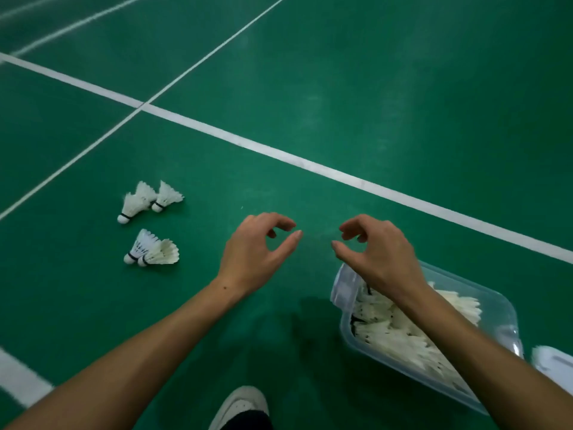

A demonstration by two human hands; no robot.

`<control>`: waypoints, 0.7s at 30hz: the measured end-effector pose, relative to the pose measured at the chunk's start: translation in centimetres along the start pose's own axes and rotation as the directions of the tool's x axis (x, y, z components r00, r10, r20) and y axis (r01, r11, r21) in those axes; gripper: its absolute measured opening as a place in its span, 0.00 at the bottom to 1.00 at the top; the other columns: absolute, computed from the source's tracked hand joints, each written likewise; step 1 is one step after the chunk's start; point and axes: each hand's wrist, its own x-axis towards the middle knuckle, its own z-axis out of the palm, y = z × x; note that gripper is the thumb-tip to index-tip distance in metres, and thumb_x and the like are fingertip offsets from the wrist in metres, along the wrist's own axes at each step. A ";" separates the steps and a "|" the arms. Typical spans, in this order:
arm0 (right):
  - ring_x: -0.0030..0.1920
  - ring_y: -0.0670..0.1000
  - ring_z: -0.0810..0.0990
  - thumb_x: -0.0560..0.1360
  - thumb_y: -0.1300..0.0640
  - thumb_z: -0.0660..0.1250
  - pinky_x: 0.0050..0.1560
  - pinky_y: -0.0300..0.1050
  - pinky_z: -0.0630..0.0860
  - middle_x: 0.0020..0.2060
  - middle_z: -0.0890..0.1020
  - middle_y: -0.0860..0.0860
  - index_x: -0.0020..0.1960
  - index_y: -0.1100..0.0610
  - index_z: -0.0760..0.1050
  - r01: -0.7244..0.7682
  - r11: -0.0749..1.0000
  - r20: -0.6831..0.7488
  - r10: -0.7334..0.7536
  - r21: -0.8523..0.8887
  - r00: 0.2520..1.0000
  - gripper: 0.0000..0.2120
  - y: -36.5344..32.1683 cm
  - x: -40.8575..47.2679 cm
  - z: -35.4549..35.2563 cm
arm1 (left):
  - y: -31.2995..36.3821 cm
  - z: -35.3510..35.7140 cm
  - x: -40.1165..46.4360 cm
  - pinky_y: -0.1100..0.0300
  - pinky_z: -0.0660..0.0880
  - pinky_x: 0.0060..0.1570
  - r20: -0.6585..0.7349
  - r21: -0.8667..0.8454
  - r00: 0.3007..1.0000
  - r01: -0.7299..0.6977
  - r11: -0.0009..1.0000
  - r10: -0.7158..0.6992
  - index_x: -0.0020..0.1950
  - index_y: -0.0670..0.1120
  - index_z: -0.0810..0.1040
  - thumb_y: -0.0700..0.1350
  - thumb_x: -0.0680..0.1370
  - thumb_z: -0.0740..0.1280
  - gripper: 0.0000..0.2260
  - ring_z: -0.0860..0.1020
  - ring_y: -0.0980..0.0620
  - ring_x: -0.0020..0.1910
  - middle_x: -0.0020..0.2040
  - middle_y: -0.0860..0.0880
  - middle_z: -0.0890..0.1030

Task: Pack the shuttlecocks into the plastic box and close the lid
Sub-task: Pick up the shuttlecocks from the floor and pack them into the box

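Both hands hover empty, left hand [254,246] and right hand [379,248] with fingers loosely curled. Packing continues: loose shuttlecocks [152,248] lie left of the plastic box [502,308], so the next reach goes left

Loose shuttlecocks on the floor: 4, in two pairs, upper pair [148,200] and lower pair [153,251]. Plastic box [505,318]: 1, packed with shuttlecocks [400,330], too many and too overlapped to count. Hands: 2, left [257,252], right [378,249]. Shoe [240,405]: 1.
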 end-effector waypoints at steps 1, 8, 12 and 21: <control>0.47 0.45 0.80 0.73 0.40 0.74 0.48 0.48 0.79 0.46 0.84 0.38 0.54 0.45 0.81 0.022 0.999 0.018 -0.022 -0.028 1.000 0.13 -1.1 0.8 0.9 | -1.2 -1.2 -0.3 0.54 0.77 0.46 -0.019 0.005 1.000 0.021 1.000 -0.021 0.53 0.54 0.83 0.60 0.78 0.69 0.11 0.79 0.56 0.45 0.50 0.61 0.84; 0.48 0.45 0.81 0.74 0.42 0.74 0.51 0.51 0.81 0.45 0.84 0.39 0.53 0.47 0.82 0.173 0.984 0.185 -0.178 0.044 0.966 0.13 -9.0 5.9 8.1 | -10.7 -9.4 -2.7 0.57 0.75 0.46 -0.137 0.054 0.967 0.225 0.973 -0.216 0.54 0.55 0.83 0.54 0.78 0.74 0.07 0.79 0.58 0.46 0.50 0.61 0.84; 0.49 0.46 0.82 0.74 0.42 0.74 0.52 0.52 0.82 0.45 0.85 0.40 0.53 0.48 0.82 0.235 0.968 0.251 -0.249 0.085 0.935 0.12 -13.5 8.0 12.2 | -15.4 -12.8 -4.2 0.54 0.75 0.48 -0.179 0.111 0.935 0.327 0.938 -0.305 0.53 0.54 0.83 0.53 0.75 0.77 0.09 0.79 0.55 0.45 0.50 0.60 0.84; 0.50 0.48 0.83 0.75 0.46 0.73 0.51 0.52 0.82 0.43 0.82 0.40 0.51 0.50 0.82 0.294 0.951 0.372 -0.308 0.095 0.876 0.09 -20.1 12.4 18.4 | -22.2 -15.7 -4.9 0.49 0.73 0.64 0.035 0.306 0.899 0.407 0.861 -0.438 0.65 0.62 0.80 0.64 0.66 0.81 0.29 0.72 0.49 0.66 0.68 0.53 0.75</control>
